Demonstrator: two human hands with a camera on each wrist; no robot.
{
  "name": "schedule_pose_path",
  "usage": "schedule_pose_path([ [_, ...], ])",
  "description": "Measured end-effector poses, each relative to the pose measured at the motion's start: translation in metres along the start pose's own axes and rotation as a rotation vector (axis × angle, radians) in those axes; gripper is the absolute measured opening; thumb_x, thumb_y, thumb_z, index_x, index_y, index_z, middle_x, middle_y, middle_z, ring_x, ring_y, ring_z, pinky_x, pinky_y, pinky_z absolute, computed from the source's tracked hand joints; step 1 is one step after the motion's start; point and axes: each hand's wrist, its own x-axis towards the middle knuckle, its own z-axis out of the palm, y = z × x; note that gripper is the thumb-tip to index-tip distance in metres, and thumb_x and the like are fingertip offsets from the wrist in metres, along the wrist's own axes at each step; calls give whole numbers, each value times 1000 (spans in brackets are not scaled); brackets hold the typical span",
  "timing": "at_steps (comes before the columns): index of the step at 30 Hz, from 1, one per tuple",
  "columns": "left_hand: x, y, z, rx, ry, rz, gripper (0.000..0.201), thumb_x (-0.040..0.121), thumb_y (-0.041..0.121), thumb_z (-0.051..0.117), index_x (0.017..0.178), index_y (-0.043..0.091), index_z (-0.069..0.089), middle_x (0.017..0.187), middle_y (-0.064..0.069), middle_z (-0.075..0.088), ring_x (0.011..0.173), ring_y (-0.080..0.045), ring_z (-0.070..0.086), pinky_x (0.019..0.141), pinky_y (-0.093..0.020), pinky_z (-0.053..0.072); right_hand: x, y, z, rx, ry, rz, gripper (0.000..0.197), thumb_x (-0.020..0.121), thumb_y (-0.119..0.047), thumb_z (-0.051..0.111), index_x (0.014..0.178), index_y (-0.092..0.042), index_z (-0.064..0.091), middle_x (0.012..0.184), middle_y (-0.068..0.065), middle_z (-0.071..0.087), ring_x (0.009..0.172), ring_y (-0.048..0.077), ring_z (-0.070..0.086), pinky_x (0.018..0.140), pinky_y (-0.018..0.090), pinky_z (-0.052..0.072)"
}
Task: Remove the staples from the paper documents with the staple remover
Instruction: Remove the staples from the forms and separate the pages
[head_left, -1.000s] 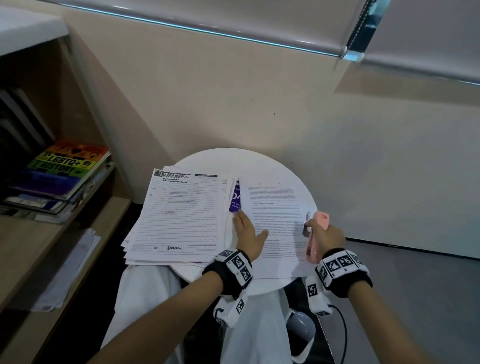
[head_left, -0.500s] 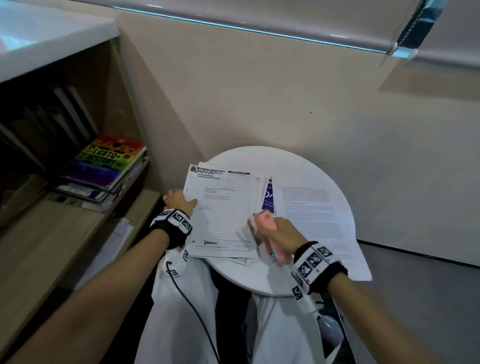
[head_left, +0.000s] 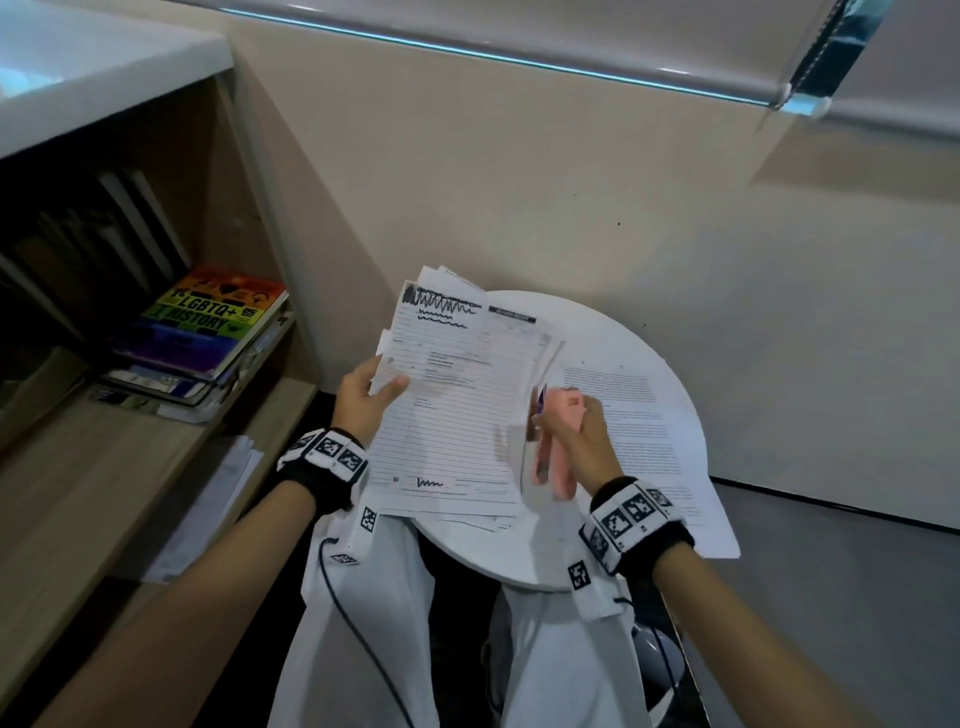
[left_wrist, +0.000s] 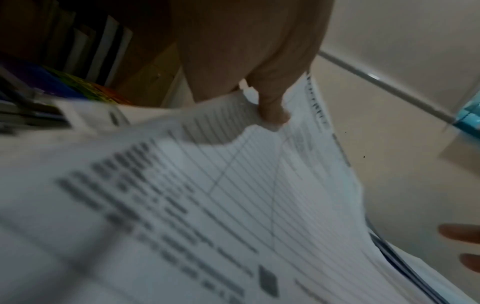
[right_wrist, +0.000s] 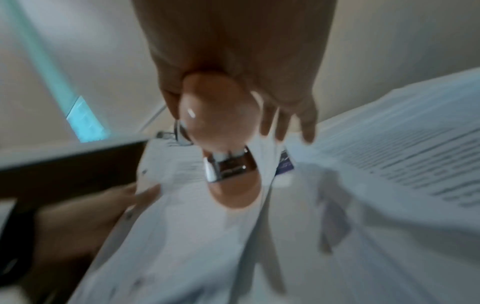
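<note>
A stack of lined forms (head_left: 457, 410) is tilted up off the small round white table (head_left: 519, 556). My left hand (head_left: 371, 392) grips the stack's left edge, thumb on top (left_wrist: 270, 111), fingers underneath. My right hand (head_left: 576, 426) holds the pink staple remover (head_left: 553, 441) against the stack's right edge; its metal jaws (right_wrist: 226, 168) show in the right wrist view, which is blurred. A separate printed text sheet (head_left: 639, 431) lies flat on the table's right side.
A wooden shelf unit (head_left: 130, 467) stands close on the left, with a rainbow-covered book (head_left: 208, 322) on a pile and loose papers (head_left: 208, 509) on a lower board. A beige wall rises behind the table. My white-trousered legs are under the table.
My left hand went from the middle of the table to the stack's left edge and lifted it. The right hand brought the staple remover leftward to the stack's right edge. The head view turned left.
</note>
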Motion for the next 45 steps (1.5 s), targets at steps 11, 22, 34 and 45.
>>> schedule_pose_path([
  [11, -7, 54, 22, -193, -203, 14, 47, 86, 0, 63, 123, 12, 36, 114, -1, 64, 100, -8, 67, 83, -27, 56, -5, -32, -46, 16, -2, -93, 14, 89, -15, 58, 77, -9, 62, 63, 4, 61, 54, 17, 57, 47, 23, 48],
  [22, -49, -1, 110, 303, -463, -91, 51, 80, 2, 71, 127, 10, 53, 130, -12, 55, 118, -27, 54, 88, -27, 48, -21, -19, -116, 16, 431, -45, 16, 86, -23, 65, 88, -8, 59, 73, 6, 58, 52, 13, 46, 49, 22, 36],
  [34, -51, 6, 132, 1121, -588, -23, 82, 77, 33, 76, 143, 17, 31, 144, -15, 25, 133, -31, 32, 104, -44, 40, 36, 13, -34, -277, -34, 279, 38, 86, -11, 57, 121, -1, 46, 97, 15, 60, 66, 18, 55, 52, 28, 50],
  [45, -21, 9, 138, 1602, -725, 232, 120, 63, 65, 73, 152, 23, 3, 156, -12, -24, 139, -42, -27, 108, -66, -9, 54, 44, -8, -682, 72, 94, 55, 96, -30, 50, 136, -1, 26, 125, 25, 54, 107, 39, 58, 84, 44, 48],
])
